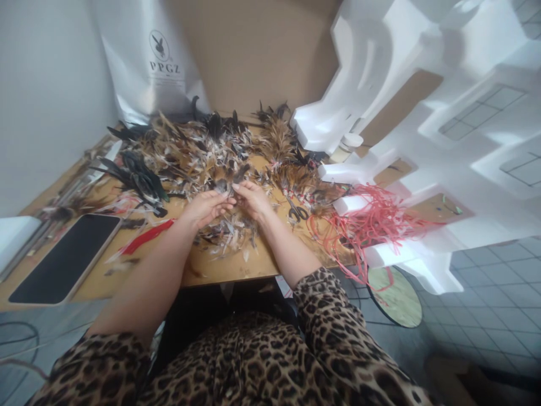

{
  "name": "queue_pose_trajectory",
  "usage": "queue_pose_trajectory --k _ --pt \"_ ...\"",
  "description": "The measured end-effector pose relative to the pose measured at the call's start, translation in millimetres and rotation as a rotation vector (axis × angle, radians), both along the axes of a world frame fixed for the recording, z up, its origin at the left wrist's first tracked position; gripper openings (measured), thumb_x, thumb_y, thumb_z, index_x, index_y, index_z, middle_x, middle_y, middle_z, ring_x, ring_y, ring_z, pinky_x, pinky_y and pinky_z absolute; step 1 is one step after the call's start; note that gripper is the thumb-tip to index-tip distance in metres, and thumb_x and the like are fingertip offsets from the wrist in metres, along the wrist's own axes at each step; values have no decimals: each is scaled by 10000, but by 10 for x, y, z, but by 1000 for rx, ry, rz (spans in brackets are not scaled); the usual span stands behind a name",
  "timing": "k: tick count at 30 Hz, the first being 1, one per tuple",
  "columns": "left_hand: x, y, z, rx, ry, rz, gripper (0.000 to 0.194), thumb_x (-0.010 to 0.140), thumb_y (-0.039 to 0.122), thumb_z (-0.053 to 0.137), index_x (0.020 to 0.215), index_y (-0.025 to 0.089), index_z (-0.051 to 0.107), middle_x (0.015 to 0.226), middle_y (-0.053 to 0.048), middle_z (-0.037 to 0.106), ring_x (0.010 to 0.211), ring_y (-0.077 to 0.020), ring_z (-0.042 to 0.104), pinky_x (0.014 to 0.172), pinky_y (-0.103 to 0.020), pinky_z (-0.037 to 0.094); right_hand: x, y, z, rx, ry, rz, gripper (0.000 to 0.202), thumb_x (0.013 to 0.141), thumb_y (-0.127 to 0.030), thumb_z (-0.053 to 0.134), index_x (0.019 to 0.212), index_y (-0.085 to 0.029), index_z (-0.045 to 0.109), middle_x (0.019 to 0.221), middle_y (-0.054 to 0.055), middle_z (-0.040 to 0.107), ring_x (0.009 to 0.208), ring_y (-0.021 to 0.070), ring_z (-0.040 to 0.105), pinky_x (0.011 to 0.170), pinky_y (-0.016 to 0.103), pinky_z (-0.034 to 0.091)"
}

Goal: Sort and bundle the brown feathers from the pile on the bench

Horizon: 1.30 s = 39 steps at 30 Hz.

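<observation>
— Where are your hands?

— Both at the middle of the worktop: my left hand and right hand meet fingertip to fingertip, fingers pinched together on a small feather at the edge of the feather pile.

— What could go wrong?

— A loose pinch could drop it back among the others. My right wrist could snag the scissors or the red strings.
</observation>
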State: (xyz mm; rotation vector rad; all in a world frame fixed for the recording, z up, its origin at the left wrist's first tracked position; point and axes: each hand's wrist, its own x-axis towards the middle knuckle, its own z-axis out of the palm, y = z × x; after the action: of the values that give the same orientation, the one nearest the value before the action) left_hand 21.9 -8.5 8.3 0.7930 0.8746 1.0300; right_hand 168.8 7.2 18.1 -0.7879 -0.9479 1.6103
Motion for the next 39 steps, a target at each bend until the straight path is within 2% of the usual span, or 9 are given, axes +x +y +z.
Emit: queue_pose_trajectory --k 8,15,19,30,32,35,37,39 --pt "15 -15 9 43 30 4 95 714 152 673 754 66 666 675 -85 684 524 -78 611 476 -144 454 -43 25 -89 31 -20 -9 265 593 -310 738 648 -163 525 523 -67 555 458 42 447 488 182 333" --pt "41 -7 -21 157 135 77 177 651 238 724 703 81 663 637 -69 673 505 -79 592 474 -158 441 -51 -11 -40 61 -98 -50 265 570 -317 750 627 -157 547 518 -70 544 472 45 448 505 190 326" --pt "47 -11 -30 198 175 52 231 642 285 730 743 85 673 696 -89 694 548 -99 621 489 -169 451 -38 -10 -41 69 -150 -72 272 545 -324 762 612 -150 563 542 -62 558 511 53 472 545 201 349" --pt "62 -27 13 169 200 78 190 626 254 732 691 91 659 619 -59 672 489 -78 578 466 -163 431 -71 -11 -63 34 -122 -73 278 528 -335 760 604 -159 558 527 -68 531 516 57 443 545 204 345" --pt "42 -9 15 176 209 112 177 647 252 718 686 91 658 618 -65 672 488 -77 579 457 -156 425 -25 14 -32 54 -159 -101 247 552 -338 745 642 -162 596 557 -59 552 526 58 442 549 204 346" --pt "-21 33 30 171 153 225 161 683 243 691 701 89 647 685 -83 692 506 -68 585 462 -145 420 128 108 10 131 -225 -240 225 600 -336 708 747 -173 658 643 -45 602 559 59 461 591 208 368" --pt "-67 61 42 155 84 303 138 703 222 675 733 92 641 721 -80 700 505 -56 581 462 -135 415 246 194 -8 195 -296 -321 191 616 -320 687 731 -169 664 665 -34 620 597 70 492 653 219 395" --pt "-99 81 50 147 35 353 118 726 212 655 744 97 634 732 -72 702 507 -51 584 471 -134 426 336 275 -75 240 -433 -339 159 613 -299 678 695 -164 664 680 -23 637 634 85 520 698 231 405"
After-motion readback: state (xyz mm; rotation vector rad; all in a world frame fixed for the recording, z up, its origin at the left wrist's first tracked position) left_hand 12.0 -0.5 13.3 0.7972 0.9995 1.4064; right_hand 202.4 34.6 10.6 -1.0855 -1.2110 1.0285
